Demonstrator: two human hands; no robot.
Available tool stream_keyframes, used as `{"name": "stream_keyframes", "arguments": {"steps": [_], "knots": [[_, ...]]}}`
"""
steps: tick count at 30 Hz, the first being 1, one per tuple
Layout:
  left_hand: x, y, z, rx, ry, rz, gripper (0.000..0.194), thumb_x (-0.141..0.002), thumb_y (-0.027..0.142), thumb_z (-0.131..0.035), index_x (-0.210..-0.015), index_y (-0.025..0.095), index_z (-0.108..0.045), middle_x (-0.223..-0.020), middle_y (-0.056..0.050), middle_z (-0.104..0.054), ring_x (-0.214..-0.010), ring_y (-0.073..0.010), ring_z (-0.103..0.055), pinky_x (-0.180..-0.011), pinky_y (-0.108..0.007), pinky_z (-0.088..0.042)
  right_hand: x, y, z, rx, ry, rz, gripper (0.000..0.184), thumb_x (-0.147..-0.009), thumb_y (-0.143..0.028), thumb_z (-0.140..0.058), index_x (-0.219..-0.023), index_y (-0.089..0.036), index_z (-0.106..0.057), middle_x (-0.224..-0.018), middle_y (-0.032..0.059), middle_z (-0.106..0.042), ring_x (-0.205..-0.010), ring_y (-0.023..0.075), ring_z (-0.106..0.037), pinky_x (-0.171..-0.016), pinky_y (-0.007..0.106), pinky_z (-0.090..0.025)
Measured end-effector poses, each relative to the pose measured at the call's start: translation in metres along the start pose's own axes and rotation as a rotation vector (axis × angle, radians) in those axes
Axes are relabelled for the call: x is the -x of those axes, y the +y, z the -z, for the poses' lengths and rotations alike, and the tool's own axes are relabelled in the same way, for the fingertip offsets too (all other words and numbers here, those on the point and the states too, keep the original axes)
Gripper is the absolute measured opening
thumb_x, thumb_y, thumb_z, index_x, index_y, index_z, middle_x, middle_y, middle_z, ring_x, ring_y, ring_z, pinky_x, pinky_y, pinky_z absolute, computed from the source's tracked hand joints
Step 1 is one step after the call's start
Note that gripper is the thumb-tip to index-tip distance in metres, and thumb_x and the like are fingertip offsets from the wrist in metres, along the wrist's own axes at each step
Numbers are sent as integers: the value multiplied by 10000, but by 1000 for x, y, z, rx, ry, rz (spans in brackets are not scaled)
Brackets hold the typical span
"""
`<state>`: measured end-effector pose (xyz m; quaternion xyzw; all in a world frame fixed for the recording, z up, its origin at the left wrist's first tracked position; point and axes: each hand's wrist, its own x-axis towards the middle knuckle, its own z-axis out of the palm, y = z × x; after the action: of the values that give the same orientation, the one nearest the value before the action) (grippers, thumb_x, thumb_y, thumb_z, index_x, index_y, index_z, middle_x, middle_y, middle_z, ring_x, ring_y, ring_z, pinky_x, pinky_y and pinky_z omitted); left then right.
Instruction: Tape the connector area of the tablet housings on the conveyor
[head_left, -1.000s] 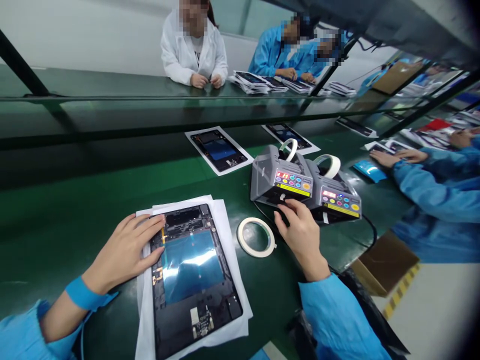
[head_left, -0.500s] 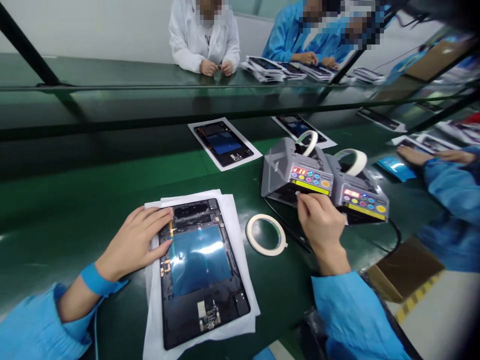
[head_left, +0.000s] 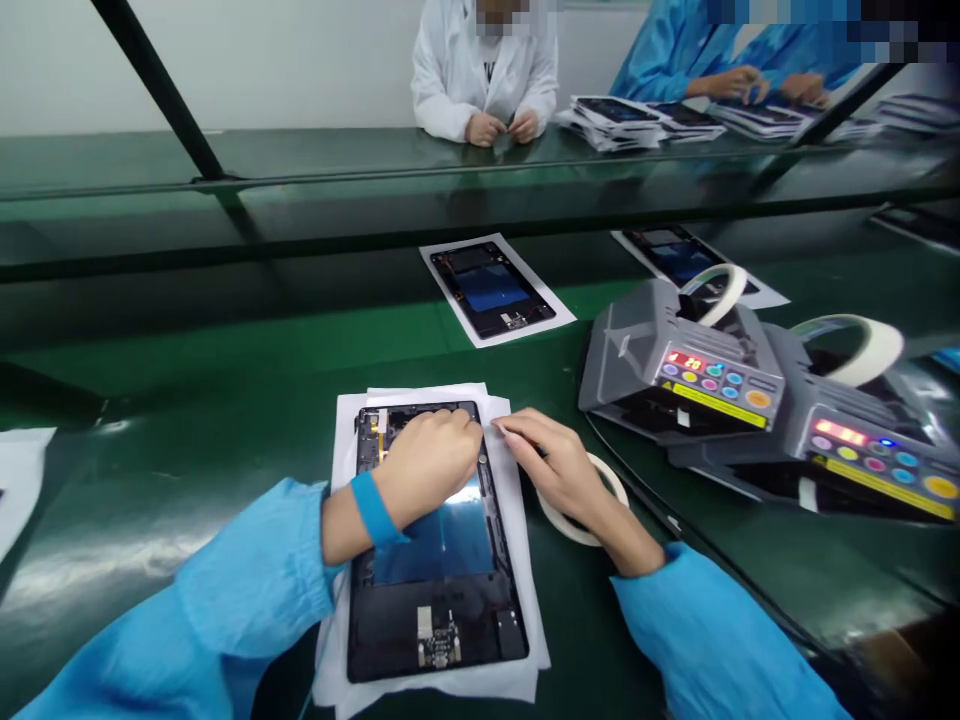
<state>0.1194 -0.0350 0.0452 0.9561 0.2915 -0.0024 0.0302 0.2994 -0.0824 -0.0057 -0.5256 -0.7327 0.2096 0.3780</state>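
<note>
Two hands are hiding much of the tablet panel [head_left: 435, 620]: the left hand [head_left: 427, 465] is resting curled over its top, the right hand [head_left: 559, 480] is lying across a tape roll [head_left: 583, 537], fingertips [head_left: 500, 426] at the panel's edge; neither hold is clear.

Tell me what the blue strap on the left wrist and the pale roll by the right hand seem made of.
The bright blue wrist strap looks like a smooth, flexible plastic or fabric band, since it bends snugly around the wrist; the look leaves which open. The cream tape roll looks like matte paper masking tape, wound around a hollow centre.
</note>
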Motion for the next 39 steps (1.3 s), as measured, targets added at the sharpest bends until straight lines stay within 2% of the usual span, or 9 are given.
{"name": "stream_keyframes", "arguments": {"steps": [5, 10, 15, 18, 23, 27, 31, 34, 39], "knots": [[-18, 1, -6, -14, -61, 9, 150, -876, 157, -484, -884, 93, -620, -834, -116, -629, -784, -262, -655, -656, -365, -532, 11, 9, -2, -106, -19, -14, 266, -956, -287, -394, -1095, -187, -597, -987, 62, -645, -891, 149, -604, -772, 292, -484], [-25, 5, -8, -30, -80, 32, 171, -847, 103, -451, -860, 97, -621, -815, -112, -634, -746, -251, -652, -629, -354, -528, 13, 9, 3, -79, -28, -19, 281, -960, -290, -381, -1125, -189, -585, -1016, 64, -643, -923, 155, -602, -792, 297, -479], [-21, 3, -13, 54, 5, 177, 128, -779, 135, -487, -805, 144, -613, -792, -74, -637, -765, -223, -628, -689, -338, -515, 3, 8, 7, 42, -133, 18, 303, -954, -284, -362, -1155, -196, -571, -1092, 74, -637, -995, 178, -595, -847, 321, -478], [-15, -1, -18, 144, 61, 242, 88, -763, 157, -507, -763, 172, -593, -760, -40, -626, -738, -195, -603, -690, -320, -497, -6, 9, 7, 185, -226, 79, 320, -940, -294, -372, -1172, -197, -570, -1114, 73, -630, -978, 184, -602, -798, 307, -488], [-6, -5, -24, 231, 140, 267, 62, -792, 187, -537, -779, 177, -597, -758, -21, -616, -751, -183, -577, -687, -309, -476, -9, 14, 4, 247, -221, 150, 323, -925, -284, -386, -1148, -175, -592, -1043, 69, -635, -896, 172, -612, -715, 284, -500], [-5, -3, -25, 174, 156, 219, 134, -834, 260, -562, -899, 157, -619, -823, -43, -628, -797, -199, -571, -720, -329, -480, -6, 17, 4, 171, -193, 157, 311, -919, -263, -386, -1132, -168, -592, -1073, 78, -635, -945, 182, -605, -786, 308, -509], [-8, 0, -20, 2, 105, 66, 207, -918, 236, -452, -818, 154, -613, -771, -49, -590, -734, -197, -539, -665, -333, -460, -5, 18, 4, 103, -160, 146, 297, -918, -249, -397, -1126, -160, -589, -1092, 81, -634, -957, 177, -605, -805, 309, -511], [-10, 1, -20, -73, 105, 0, 202, -913, 180, -443, -770, 154, -583, -730, -42, -566, -691, -190, -520, -624, -324, -439, -5, 19, 3, 107, -144, 150, 287, -911, -244, -414, -1109, -149, -599, -1073, 80, -635, -938, 177, -608, -769, 301, -510], [-11, 1, -25, 20, 132, 100, 169, -884, 180, -460, -766, 155, -578, -719, -34, -568, -693, -183, -525, -619, -312, -432, -8, 19, 4, 133, -215, 108, 323, -922, -266, -389, -1150, -189, -606, -1033, 63, -619, -884, 161, -598, -710, 285, -489]]}}
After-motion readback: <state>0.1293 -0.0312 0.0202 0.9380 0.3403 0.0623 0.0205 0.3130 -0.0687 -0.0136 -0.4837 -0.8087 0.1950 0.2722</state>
